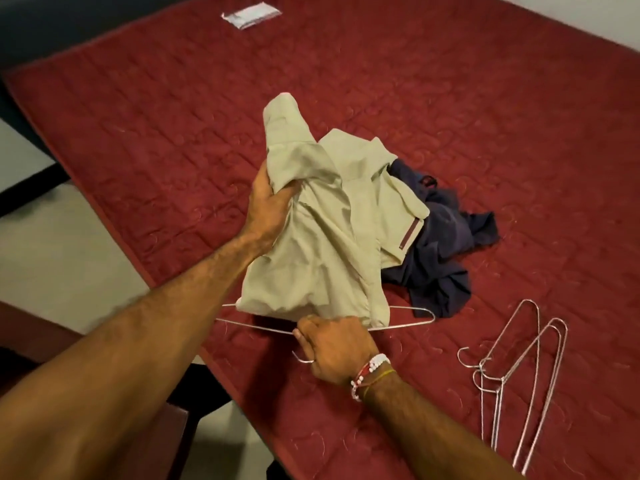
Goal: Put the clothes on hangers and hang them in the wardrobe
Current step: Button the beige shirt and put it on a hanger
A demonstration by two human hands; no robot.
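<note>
Right hand [334,348]: fingers curled round the neck of a wire hanger [408,324], just under the shirt's hem.
Left hand [273,202]: grips a bunch of the beige shirt [322,244], lifted over the bed [173,133].
Navy garment [446,258]: crumpled on the bed, partly behind the shirt.
Spare hangers [491,377]: lying together on the bed, at the right.

A dark red quilted bed cover [485,116] lies beneath the left hand [268,206] and the right hand [334,344] and spreads far beyond both. Well beyond the left hand, near the bed's far edge, lies a small white packet [251,16], its print too blurred to read. Left of the left hand is pale floor [59,244], and below and left of the right hand stands a dark reddish-brown piece of furniture [178,434], its kind unclear.
</note>
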